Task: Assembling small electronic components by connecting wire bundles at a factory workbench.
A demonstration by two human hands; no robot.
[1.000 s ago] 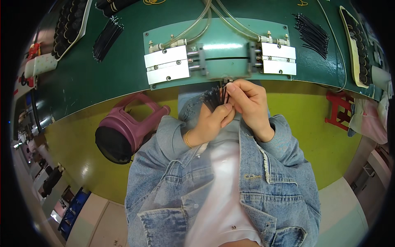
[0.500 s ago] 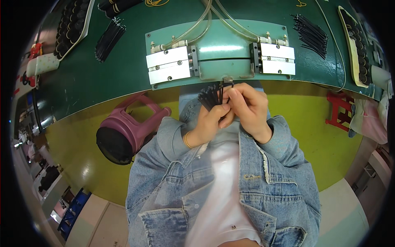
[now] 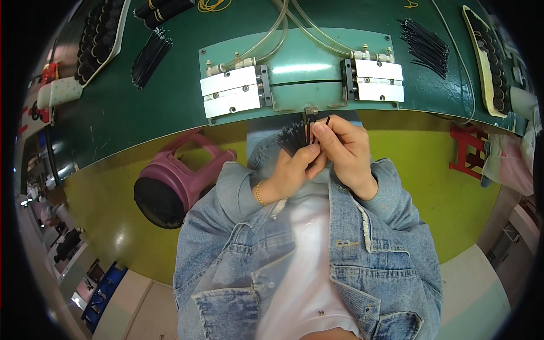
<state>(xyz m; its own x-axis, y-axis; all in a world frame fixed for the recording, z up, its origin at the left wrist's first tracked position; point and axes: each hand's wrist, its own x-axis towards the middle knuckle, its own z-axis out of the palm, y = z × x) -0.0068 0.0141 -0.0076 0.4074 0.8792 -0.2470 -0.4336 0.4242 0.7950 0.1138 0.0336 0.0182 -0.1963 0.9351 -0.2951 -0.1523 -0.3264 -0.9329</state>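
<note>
My left hand is closed round a fanned bundle of thin black wires, whose pale tips point away from me. Close against it on the right, my right hand pinches a single black wire between thumb and fingers. Both hands are just in front of the bench edge, over my lap. Beyond them stands a green plate fixture, with a silver clamp block at its left and another silver block at its right. A small metal piece juts from the fixture's near edge, close to my fingertips.
Black wire bundles lie on the green bench at left and right. Trays of coiled black cable stand at far left and far right. Clear hoses feed the fixture. A pink stool and red stool stand below.
The wire in my right fingers has tilted to the right and come away from the bundle. My left hand keeps its hold, with the bundle shifted slightly right.
</note>
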